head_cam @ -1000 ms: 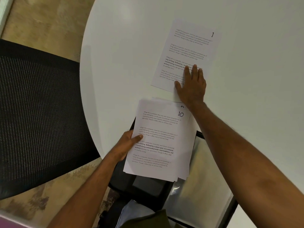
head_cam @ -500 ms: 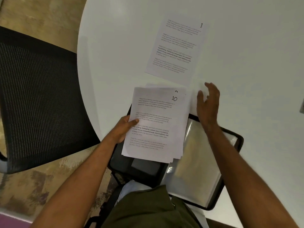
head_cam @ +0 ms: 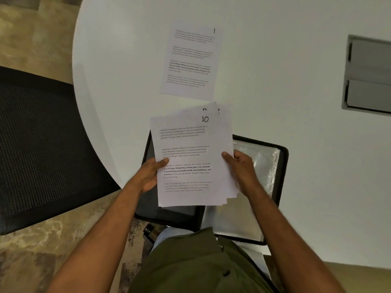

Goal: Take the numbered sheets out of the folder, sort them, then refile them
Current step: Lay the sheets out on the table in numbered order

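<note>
Stack of sheets [head_cam: 190, 161], top page marked 10, is held above the near table edge, slightly fanned at 1 o'clock. It is gripped at 9 o'clock by the left hand [head_cam: 149, 176], thumb on top, and at 3 o'clock by the right hand [head_cam: 241, 170], thumb on the page, fingers curled behind. Open black folder [head_cam: 281, 166] is seen beneath. Sheet 1 [head_cam: 190, 62] is laid flat at 12 o'clock on the white table [head_cam: 285, 102]. Black mesh chair [head_cam: 42, 149] is noted at 9 o'clock.
</note>
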Demonstrator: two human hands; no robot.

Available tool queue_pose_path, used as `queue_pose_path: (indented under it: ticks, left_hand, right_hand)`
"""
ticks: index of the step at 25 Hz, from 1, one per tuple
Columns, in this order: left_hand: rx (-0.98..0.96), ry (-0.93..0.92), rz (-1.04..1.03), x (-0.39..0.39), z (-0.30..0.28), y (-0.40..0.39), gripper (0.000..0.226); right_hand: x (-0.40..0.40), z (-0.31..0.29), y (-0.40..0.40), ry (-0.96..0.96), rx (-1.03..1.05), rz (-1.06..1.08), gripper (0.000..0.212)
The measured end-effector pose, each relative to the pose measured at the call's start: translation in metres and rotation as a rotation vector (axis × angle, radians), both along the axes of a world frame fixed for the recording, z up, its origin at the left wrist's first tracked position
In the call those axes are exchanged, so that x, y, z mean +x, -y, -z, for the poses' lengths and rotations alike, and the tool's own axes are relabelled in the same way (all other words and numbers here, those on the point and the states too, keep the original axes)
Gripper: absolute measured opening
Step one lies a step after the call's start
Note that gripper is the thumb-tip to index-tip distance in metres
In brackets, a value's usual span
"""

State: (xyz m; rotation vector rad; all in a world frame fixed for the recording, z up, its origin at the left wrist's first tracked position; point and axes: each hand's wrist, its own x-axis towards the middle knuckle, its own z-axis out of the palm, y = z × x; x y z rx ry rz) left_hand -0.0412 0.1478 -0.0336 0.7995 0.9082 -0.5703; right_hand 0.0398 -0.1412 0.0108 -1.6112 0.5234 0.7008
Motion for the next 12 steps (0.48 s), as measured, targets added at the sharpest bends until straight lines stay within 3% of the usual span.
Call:
queue_pose_path:
  ticks: [6, 12]
  left_hand:
    - [0.007, -0.027, -0.036, 0.001, -0.0001, 0.0083, 0.036]
    - [-0.015, -0.042, -0.044, 0.0009, 0.0016, 0.0079, 0.039]
  right_hand:
    - [0.0018, -0.0089, -0.0017, 0.026, 0.009, 0.12, 0.03]
    - [0.0028, -0.0099, 0.0052, -0.028, 0.084, 0.177, 0.028]
